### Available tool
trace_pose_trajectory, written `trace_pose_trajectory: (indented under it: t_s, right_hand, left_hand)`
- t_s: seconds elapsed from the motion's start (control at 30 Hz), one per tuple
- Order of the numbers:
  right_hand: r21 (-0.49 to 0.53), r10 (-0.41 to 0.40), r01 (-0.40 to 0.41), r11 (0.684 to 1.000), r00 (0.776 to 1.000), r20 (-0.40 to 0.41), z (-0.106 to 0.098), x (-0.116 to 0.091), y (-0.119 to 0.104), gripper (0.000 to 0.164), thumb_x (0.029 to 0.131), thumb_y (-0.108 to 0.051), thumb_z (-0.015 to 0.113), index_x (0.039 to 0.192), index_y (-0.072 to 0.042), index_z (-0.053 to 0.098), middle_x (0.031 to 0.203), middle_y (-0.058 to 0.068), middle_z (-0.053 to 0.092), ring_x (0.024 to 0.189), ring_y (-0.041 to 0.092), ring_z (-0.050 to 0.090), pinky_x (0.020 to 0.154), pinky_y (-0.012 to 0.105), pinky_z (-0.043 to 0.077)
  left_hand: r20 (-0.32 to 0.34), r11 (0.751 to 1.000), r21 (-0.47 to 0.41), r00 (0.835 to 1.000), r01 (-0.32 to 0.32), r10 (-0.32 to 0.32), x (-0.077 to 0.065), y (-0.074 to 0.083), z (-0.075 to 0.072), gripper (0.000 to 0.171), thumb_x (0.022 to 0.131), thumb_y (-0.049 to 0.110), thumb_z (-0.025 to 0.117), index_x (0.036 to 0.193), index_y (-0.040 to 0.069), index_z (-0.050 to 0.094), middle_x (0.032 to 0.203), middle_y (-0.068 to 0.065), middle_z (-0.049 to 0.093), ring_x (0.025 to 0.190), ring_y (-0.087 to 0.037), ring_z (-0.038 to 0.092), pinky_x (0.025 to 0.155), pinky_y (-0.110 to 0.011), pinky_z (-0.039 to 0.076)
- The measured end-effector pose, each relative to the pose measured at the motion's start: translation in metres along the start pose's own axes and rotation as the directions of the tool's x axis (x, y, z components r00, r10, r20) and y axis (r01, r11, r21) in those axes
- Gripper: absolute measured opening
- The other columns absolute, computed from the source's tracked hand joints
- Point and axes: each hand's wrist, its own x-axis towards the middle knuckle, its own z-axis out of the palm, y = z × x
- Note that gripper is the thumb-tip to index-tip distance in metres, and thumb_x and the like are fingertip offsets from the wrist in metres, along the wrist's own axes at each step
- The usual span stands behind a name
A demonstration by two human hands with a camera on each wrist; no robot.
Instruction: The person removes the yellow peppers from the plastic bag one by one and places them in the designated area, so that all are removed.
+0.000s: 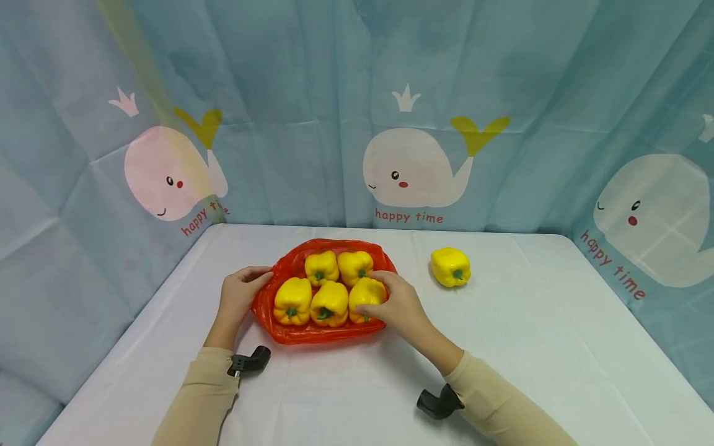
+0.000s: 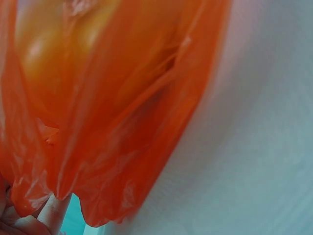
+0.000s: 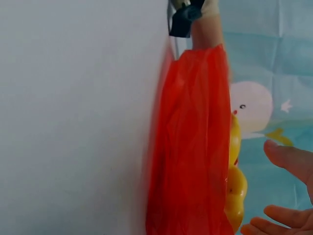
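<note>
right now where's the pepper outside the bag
In the head view, the loose pepper lies on the table right of the bag, toward the back, near the curtain.

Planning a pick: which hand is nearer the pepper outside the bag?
Right: the right hand is at the right side of the bag, left of the loose pepper; the left hand, farther away, at the bag's left edge.

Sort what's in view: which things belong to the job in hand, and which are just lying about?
Likely the job:
red bag, held by left hand
five yellow peppers inside, near right hand
probably the lone pepper

Just around:
white table
patterned curtain
wrist cameras
</note>
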Motion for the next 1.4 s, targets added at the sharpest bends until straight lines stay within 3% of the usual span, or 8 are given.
trace_pose_trajectory:
  t_s: [0.77,1.4]
  right_hand:
    - [-0.181,0.006,0.017,0.983,0.992,0.126,0.01,0.019,0.0,0.066,0.075,-0.027,0.087,0.129,-0.001,0.061,0.134,0.014,0.062,0.127,0.03,0.056,0.107,0.047,0.049]
    - [-0.28,0.008,0.043,0.959,0.984,0.178,0.017,0.024,0.001,0.06,0.079,-0.017,0.084,0.132,0.0,0.06,0.138,0.015,0.059,0.131,0.031,0.054,0.109,0.046,0.047]
  left_hand:
    - [0.009,1.0,0.001,1.0,-0.007,0.007,0.001,0.0,-0.001,0.053,0.094,0.046,0.064,0.13,0.008,0.064,0.135,-0.016,0.061,0.122,-0.024,0.056,0.086,-0.014,0.055]
    - [0.002,1.0,-0.002,1.0,-0.004,0.004,-0.001,0.0,-0.001,0.051,0.095,0.045,0.064,0.13,0.008,0.064,0.134,-0.016,0.062,0.12,-0.025,0.057,0.084,-0.013,0.055]
